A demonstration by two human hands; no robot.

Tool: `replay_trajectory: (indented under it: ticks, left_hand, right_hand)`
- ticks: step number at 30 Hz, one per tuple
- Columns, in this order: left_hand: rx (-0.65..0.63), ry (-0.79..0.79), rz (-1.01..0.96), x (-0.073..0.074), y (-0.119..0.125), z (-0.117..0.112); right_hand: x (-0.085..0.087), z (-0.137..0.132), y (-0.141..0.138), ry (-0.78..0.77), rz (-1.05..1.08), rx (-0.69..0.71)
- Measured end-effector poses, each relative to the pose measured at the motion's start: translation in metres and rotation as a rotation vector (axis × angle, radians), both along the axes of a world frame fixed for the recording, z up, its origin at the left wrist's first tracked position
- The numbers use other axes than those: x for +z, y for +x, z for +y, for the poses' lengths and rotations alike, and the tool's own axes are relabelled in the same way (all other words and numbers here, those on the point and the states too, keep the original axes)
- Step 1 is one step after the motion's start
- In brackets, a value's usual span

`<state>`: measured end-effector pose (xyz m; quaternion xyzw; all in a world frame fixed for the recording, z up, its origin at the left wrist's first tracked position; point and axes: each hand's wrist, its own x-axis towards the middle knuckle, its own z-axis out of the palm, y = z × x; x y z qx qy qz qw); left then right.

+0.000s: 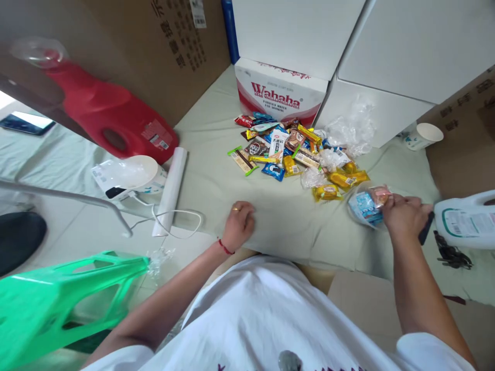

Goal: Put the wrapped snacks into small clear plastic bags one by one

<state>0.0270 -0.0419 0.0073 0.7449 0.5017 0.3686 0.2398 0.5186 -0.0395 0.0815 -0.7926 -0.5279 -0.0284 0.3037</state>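
My right hand [407, 215] is at a clear plastic tub [352, 214] on the right of the sheet. Its fingers are closed on a pinkish-orange snack packet [379, 196] at the tub's top; part of their grip is hidden. Beside that packet, a blue snack packet [365, 206] lies inside the tub. My left hand [240, 222], with a ring and a red bracelet, rests on the sheet with its fingers curled in and nothing visible in them. Beyond both hands spreads a pile of wrapped snacks [276, 147], with yellow packets [328, 193] nearest the tub.
A white Wahaha carton [280, 93] stands behind the pile, with crumpled clear plastic [353, 126] beside it. At left are a red jug [116, 118], a white roll [172, 190], a cable and a green stool [69, 288]. A white bottle [466, 221] and keys [452, 252] lie right.
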Motion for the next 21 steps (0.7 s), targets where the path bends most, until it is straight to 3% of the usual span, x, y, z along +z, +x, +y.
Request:
replay_trajectory:
  ticks: [3,7,11,12,14,18,21]
  left_hand:
    - [0.107,0.03,0.075,-0.013,-0.02,-0.002]
    - [0.091,0.109,0.108,-0.02,-0.021,-0.007]
    - [0.019,0.117,0.112,-0.02,-0.016,-0.009]
    - [0.013,0.09,0.072,-0.018,-0.018,-0.01]
    - [0.045,-0.005,-0.059,-0.012,-0.021,-0.011]
    - [0.135,-0.408,-0.504,0.008,-0.009,-0.01]
    - [0.015,-0.771,-0.908,0.024,0.027,0.0]
  right_hand:
    - [0.017,0.003,-0.02,0.005,-0.276,-0.113]
    - [0.029,0.038,-0.067,-0.045,-0.239,0.051]
    - [0.001,0.091,-0.123,-0.418,-0.047,0.18]
    - [-0.008,0.1,-0.133,-0.457,-0.005,0.205]
    - [-0.021,0.107,-0.147,-0.386,0.132,0.241]
    - [-0.027,0.073,-0.183,-0.07,0.461,0.317]
    - [-0.026,0.025,-0.227,-0.099,0.623,0.515]
